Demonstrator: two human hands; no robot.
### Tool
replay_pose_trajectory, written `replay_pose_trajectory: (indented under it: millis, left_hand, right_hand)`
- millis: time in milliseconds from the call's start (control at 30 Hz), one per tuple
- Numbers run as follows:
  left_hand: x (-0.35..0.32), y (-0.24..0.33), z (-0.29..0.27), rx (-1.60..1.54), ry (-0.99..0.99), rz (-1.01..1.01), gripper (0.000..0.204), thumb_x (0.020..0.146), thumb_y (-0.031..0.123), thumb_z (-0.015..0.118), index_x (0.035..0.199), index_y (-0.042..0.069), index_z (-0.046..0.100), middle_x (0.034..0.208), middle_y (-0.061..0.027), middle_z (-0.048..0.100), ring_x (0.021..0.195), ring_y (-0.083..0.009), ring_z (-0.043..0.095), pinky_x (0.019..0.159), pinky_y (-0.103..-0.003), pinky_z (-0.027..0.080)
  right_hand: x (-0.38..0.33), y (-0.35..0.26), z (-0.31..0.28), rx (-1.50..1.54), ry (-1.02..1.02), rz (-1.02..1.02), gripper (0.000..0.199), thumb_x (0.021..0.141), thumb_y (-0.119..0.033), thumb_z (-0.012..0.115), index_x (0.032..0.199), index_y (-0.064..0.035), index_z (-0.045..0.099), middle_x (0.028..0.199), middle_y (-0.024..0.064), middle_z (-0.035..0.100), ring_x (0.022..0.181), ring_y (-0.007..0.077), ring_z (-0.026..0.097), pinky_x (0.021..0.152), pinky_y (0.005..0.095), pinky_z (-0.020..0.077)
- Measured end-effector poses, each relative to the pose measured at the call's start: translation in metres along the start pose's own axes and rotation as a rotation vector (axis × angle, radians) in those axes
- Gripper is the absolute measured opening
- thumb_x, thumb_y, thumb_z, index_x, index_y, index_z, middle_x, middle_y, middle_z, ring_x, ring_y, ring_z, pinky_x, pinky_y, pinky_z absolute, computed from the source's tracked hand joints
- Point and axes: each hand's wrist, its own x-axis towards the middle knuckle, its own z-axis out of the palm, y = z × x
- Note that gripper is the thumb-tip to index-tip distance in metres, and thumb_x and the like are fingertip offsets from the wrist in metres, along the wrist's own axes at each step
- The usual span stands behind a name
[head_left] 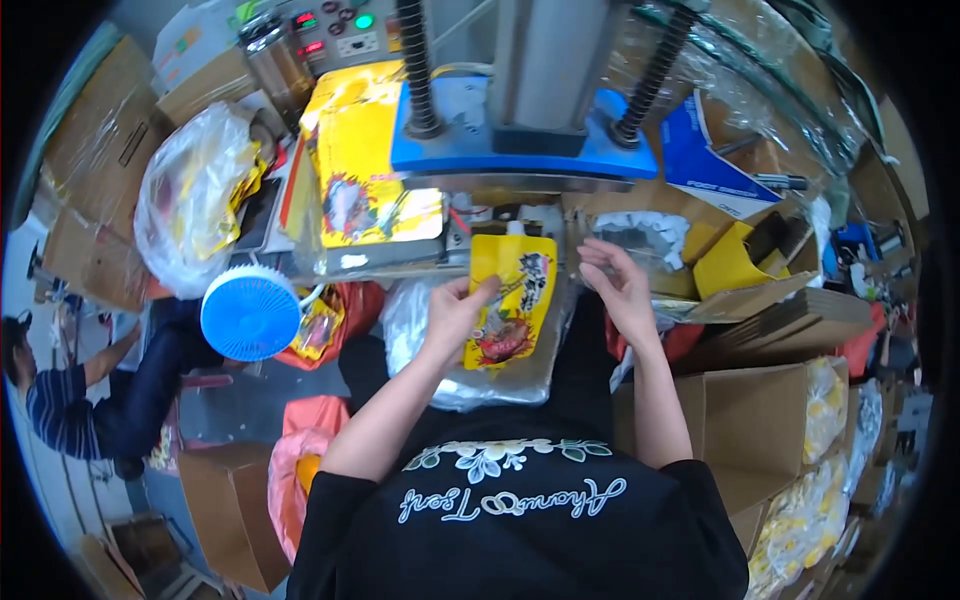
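Observation:
A yellow printed pouch (522,290) with a white spout on its top edge hangs upright in front of me. My left hand (462,312) pinches it by its left side, thumb over the front. To the right of the pouch, my right hand (617,283) is raised with its fingers apart, holding nothing and not touching the pouch. Behind the pouch stands a press with a blue plate (520,155). Its lower part is partly hidden by the pouch. A clear plastic bag (490,388) lies over my lap, beneath the pouch.
More yellow pouches or sheets (365,130) lie left of the press, near a plastic bag (190,195) of pouches. A blue fan (251,312) stands at left. Cardboard boxes (752,420) fill the right side. Another person (75,395) sits at far left.

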Motion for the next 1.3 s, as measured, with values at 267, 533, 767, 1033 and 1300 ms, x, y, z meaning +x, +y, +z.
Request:
replay_pose_trajectory:
  millis: [267, 533, 767, 1033, 1300]
  left_hand:
    - [0.015, 0.014, -0.01, -0.205, 0.024, -0.081, 0.03, 0.091, 0.013, 0.061, 0.112, -0.008, 0.058, 0.107, -0.0143, 0.066, 0.089, -0.0232, 0.066, 0.08, -0.035, 0.054]
    - [0.049, 0.03, -0.076, 0.779, 0.158, 0.732, 0.044, 0.091, 0.026, 0.065, 0.12, -0.004, 0.053, 0.106, -0.0144, 0.057, 0.093, -0.0217, 0.054, 0.081, -0.035, 0.041]
    - [0.007, 0.005, -0.119, 1.289, 0.311, 1.011, 0.058, 0.088, 0.043, 0.063, 0.133, 0.007, 0.054, 0.138, -0.0215, 0.048, 0.13, -0.0392, 0.039, 0.11, -0.058, 0.017]
    - [-0.034, 0.043, -0.059, 0.543, 0.042, 0.378, 0.01, 0.087, 0.0, 0.064, 0.094, -0.005, 0.067, 0.085, -0.0058, 0.067, 0.075, -0.0116, 0.056, 0.063, -0.029, 0.047]
    - [-0.052, -0.022, -0.034, 0.412, -0.104, 0.315, 0.019, 0.089, 0.015, 0.067, 0.093, -0.003, 0.068, 0.075, 0.0024, 0.062, 0.066, -0.0061, 0.054, 0.059, -0.021, 0.043]
  right_hand:
    - [0.026, 0.052, -0.011, -0.217, 0.272, -0.104, 0.039, 0.084, -0.021, 0.068, 0.117, -0.0018, 0.059, 0.108, 0.0152, 0.061, 0.095, 0.0259, 0.062, 0.082, 0.0361, 0.05]
    - [0.045, 0.074, -0.011, -0.376, 0.464, -0.085, 0.022, 0.077, -0.018, 0.069, 0.09, -0.0081, 0.054, 0.095, 0.0121, 0.057, 0.097, 0.0337, 0.057, 0.078, 0.0426, 0.0473]
    - [0.035, 0.059, -0.005, -0.266, 0.418, -0.139, 0.023, 0.08, -0.019, 0.07, 0.082, -0.0056, 0.051, 0.079, 0.0105, 0.058, 0.076, 0.0272, 0.06, 0.065, 0.0377, 0.0465]
    - [0.012, -0.003, -0.004, -0.016, 0.095, -0.294, 0.028, 0.078, -0.017, 0.072, 0.1, -0.0031, 0.061, 0.084, 0.0102, 0.066, 0.076, 0.0189, 0.065, 0.068, 0.0321, 0.0496]
    - [-0.002, -0.042, 0.036, -0.112, -0.572, -0.314, 0.026, 0.08, -0.02, 0.068, 0.102, -0.0059, 0.066, 0.093, 0.0091, 0.069, 0.085, 0.0224, 0.066, 0.075, 0.0351, 0.0497]
